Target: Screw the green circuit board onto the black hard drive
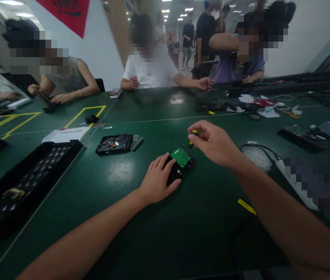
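A hard drive (184, 168) with a green circuit board (180, 156) facing up lies on the table in front of me. My left hand (159, 179) grips its left end, fingers over the far side and thumb along the near side. Between the thumb and fingers of my right hand (214, 142) is a screwdriver (191, 144) with a yellow and black handle. It stands nearly upright, and its thin shaft reaches down to the board. Whether the tip sits in a screw is too small to tell. A few tiny screws seem to lie just behind the drive.
Left of the drive lies another hard drive (114, 144) beside a loose circuit board (137, 142). A long black tray (36, 171) stands at left. At right are a yellow strip (247, 206), a white device with cables (296, 184) and another drive (304, 137). Several people sit across the table.
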Action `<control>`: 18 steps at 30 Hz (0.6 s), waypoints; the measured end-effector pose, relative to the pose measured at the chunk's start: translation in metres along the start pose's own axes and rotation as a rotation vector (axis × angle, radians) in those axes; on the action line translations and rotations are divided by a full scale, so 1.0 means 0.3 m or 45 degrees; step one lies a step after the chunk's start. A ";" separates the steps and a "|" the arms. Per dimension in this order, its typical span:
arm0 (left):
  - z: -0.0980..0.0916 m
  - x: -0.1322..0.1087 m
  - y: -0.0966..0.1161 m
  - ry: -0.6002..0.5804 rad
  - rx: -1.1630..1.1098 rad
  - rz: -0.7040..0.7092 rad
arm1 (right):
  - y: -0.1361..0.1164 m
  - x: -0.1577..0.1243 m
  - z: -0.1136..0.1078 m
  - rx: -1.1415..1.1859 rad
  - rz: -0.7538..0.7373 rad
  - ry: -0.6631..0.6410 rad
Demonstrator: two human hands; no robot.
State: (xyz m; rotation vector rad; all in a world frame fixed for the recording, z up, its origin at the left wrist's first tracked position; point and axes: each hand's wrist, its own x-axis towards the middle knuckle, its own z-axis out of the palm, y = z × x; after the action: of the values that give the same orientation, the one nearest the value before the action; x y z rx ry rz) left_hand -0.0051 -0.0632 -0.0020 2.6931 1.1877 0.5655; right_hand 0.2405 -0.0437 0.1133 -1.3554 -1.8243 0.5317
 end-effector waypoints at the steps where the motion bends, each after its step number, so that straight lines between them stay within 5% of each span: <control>1: -0.001 0.000 0.000 0.000 0.000 -0.001 | -0.007 -0.001 -0.001 -0.039 -0.017 0.006; 18: -0.001 -0.002 -0.003 0.003 -0.010 -0.002 | -0.030 -0.010 -0.001 -0.146 -0.095 0.049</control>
State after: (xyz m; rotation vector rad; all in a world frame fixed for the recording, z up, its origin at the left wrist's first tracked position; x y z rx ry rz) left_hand -0.0062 -0.0629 -0.0022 2.6854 1.1854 0.5722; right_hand 0.2355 -0.0495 0.1189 -1.3573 -1.8905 0.3644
